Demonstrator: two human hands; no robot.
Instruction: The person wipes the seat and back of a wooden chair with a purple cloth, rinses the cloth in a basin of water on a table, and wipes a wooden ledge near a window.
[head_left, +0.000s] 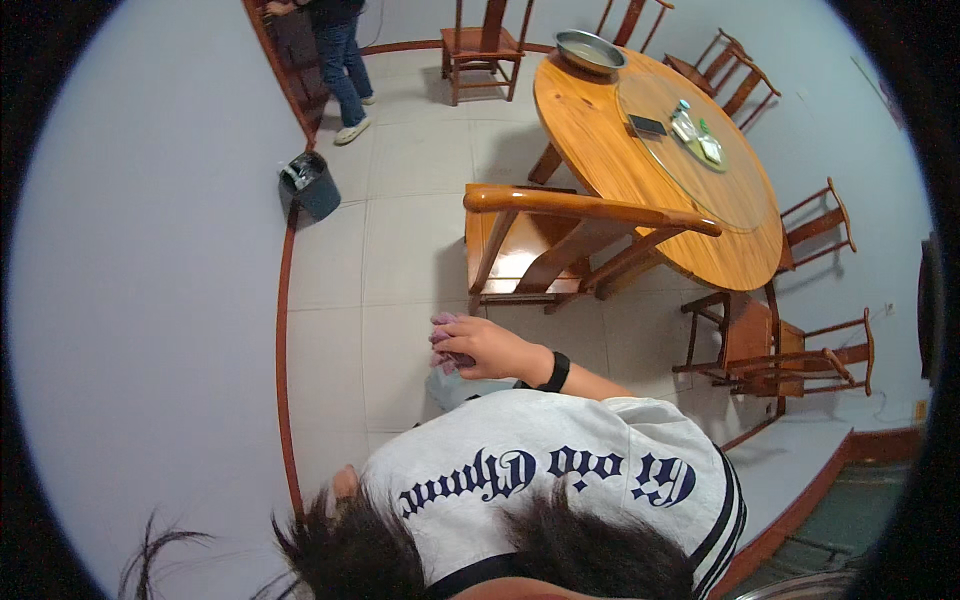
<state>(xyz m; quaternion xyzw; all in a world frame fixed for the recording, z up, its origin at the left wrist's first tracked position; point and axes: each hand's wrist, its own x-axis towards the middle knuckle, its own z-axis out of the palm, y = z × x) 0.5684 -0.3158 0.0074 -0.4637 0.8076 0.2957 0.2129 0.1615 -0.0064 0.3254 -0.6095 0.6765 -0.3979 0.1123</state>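
Note:
My right hand (484, 349), with a black band on its wrist, is closed around a crumpled purple cloth (444, 341) in front of my chest. Folds of the cloth stick out past the fingers, over the tiled floor. At my left side a small patch of skin shows, probably part of my left hand (346, 481); hair and the white shirt hide the rest, so its fingers cannot be made out. Nearest ahead of the right hand is a wooden chair (592, 204), its back towards me, at a round wooden table (577, 142).
On the table are a metal basin (590, 52), a glass turntable (739, 202), a dark phone-like object (646, 124) and a small tray (709, 159) with packets. A dark bin (319, 191) stands by the left wall. Another person (345, 67) stands at a doorway. Several chairs surround the table.

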